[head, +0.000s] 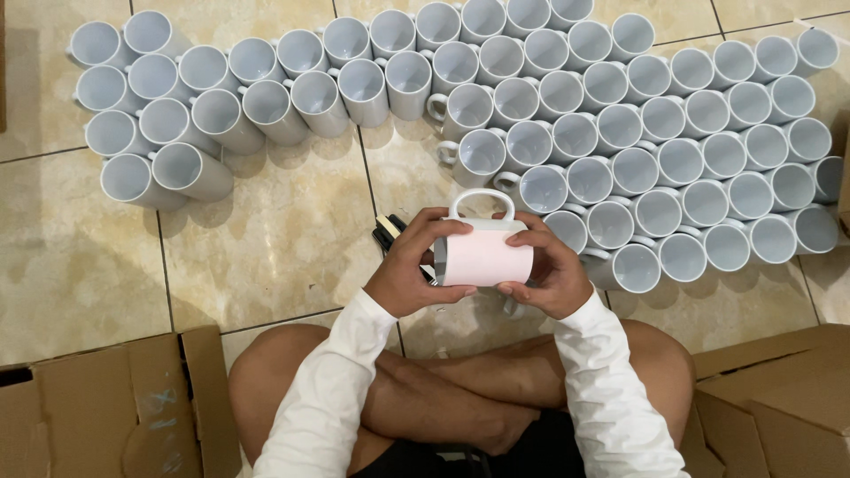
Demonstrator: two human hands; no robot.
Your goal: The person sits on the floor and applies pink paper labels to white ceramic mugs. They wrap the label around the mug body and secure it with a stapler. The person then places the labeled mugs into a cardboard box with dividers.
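Both hands clamped the mug (482,252): left hand (414,270) and right hand (549,270) at its ends, handle up, near the mug rows (620,133). Best gripped firmly, wrap kept smooth.

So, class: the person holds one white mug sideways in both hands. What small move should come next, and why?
Probably press the pale sheet flat around the mug with the thumbs. The left hand and right hand grip the mug's two ends, handle up, and the sheet wraps its side; whether its edges are fixed cannot be seen.
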